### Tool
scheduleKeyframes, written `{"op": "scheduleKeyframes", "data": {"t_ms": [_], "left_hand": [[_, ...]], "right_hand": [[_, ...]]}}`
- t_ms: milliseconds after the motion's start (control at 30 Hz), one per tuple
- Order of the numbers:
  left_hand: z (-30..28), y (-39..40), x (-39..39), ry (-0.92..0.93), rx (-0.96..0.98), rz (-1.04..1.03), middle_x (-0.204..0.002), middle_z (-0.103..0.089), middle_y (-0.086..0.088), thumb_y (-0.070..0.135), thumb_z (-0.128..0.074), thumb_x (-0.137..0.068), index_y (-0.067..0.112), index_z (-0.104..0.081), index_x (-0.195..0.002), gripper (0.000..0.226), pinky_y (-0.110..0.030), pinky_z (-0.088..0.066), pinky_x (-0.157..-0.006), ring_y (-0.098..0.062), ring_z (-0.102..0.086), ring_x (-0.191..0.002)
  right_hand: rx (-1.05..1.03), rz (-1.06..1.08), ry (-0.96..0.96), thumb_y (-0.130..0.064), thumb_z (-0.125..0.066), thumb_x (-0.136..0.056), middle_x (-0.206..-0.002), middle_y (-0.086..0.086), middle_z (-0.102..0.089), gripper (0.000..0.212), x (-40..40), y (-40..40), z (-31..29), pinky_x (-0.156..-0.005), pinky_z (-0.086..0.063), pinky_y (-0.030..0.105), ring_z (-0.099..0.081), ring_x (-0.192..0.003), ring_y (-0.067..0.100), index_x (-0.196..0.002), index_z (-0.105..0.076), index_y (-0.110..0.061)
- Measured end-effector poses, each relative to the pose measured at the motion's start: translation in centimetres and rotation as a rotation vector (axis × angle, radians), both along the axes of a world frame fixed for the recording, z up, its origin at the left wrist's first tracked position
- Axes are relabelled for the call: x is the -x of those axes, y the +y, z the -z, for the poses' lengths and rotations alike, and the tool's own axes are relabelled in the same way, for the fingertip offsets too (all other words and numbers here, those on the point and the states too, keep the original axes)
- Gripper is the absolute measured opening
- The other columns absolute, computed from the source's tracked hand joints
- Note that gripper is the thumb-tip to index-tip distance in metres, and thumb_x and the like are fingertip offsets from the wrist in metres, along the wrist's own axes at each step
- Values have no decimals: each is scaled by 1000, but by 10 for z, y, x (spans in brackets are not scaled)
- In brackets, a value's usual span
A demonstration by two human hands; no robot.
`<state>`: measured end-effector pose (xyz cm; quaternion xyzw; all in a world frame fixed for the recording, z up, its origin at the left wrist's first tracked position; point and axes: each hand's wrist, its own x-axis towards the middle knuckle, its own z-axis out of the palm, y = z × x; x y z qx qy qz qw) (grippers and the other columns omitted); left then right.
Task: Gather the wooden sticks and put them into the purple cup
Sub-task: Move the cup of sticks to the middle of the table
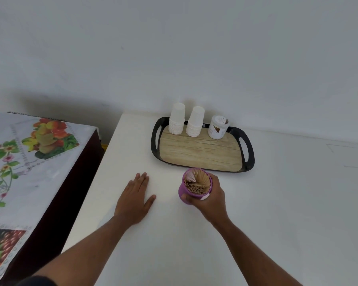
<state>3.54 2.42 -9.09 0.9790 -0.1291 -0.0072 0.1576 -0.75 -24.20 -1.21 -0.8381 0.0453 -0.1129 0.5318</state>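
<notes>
A purple cup (pixel 183 191) stands on the white table (pixel 174 244), just in front of the tray. It is packed with many wooden sticks (pixel 196 182) that stand upright inside it. My right hand (pixel 212 200) grips the cup from its right side, thumb across the near wall and fingers round the back. My left hand (pixel 135 200) lies flat on the table to the left of the cup, palm down, fingers straight, holding nothing. No loose sticks show on the table.
A black tray with a wood-look floor (pixel 201 151) sits behind the cup. It carries two stacks of white paper cups (pixel 176 120) and a white jar (pixel 217 127). A lower table with a fruit-print cloth (pixel 29 157) stands at the left. A wall rises close behind.
</notes>
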Motion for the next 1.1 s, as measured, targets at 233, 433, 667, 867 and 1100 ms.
{"op": "scheduleKeyframes", "data": {"t_ms": [233, 433, 667, 867, 1100], "left_hand": [[9, 2, -6, -5, -52, 27, -170, 4, 3, 66, -10, -97, 17, 0, -161, 82, -37, -6, -127, -15, 8, -156], [10, 4, -7, -12, -66, 34, -170, 9, 5, 66, -11, -98, 20, 4, -161, 79, -35, -3, -127, -12, 14, -155], [11, 4, -8, -11, -58, 25, -169, 11, 7, 66, -13, -99, 22, 7, -161, 78, -32, 3, -126, -9, 17, -154], [12, 5, -8, 3, -43, 27, -170, 8, 7, 65, -16, -100, 23, 5, -161, 77, -35, -4, -127, -10, 14, -155], [11, 4, -8, 4, -55, 27, -170, 8, 8, 64, -18, -101, 23, 5, -161, 76, -32, 3, -123, -10, 14, -155]], "right_hand": [[-26, 25, -34, -49, -100, -48, -113, -17, -71, 85, -64, 17, -20, -88, -60, 38, -68, -106, 6, -120, -54, -40], [-27, 51, -36, -45, -100, -50, -113, -16, -70, 85, -120, 33, -18, -90, -59, 33, -66, -106, 2, -122, -56, -34], [-51, 63, 3, -38, -100, -53, -115, -15, -70, 85, -164, 49, -1, -87, -57, 25, -65, -105, 0, -125, -57, -30], [3, 49, 27, -47, -97, -52, -115, -13, -70, 83, -181, 61, 9, -85, -58, 27, -66, -104, 4, -123, -58, -29], [37, 58, 47, -49, -98, -53, -118, -10, -69, 90, -187, 65, 23, -90, -60, 35, -65, -107, 9, -129, -56, -25]]}}
